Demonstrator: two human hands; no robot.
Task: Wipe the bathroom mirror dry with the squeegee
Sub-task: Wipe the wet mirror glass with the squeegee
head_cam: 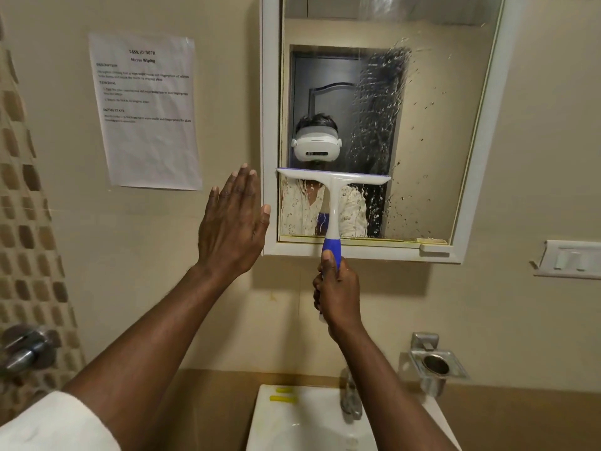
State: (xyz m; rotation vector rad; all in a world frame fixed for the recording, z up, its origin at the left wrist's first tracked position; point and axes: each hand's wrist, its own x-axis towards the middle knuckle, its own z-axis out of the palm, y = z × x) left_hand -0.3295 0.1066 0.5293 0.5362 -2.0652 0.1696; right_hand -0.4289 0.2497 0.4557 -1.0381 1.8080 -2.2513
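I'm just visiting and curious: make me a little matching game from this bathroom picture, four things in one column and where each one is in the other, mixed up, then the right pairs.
Things:
1. squeegee
2. left hand
3. paper sheet
4. sink

Places or states:
A. taped to the wall left of the mirror
B. blade against the lower left part of the glass, blue handle held by the right hand
C. at the bottom, below the mirror, beside a tap
D. open, fingers straight, raised beside the mirror frame

Pairs: 1-B, 2-D, 3-A, 4-C
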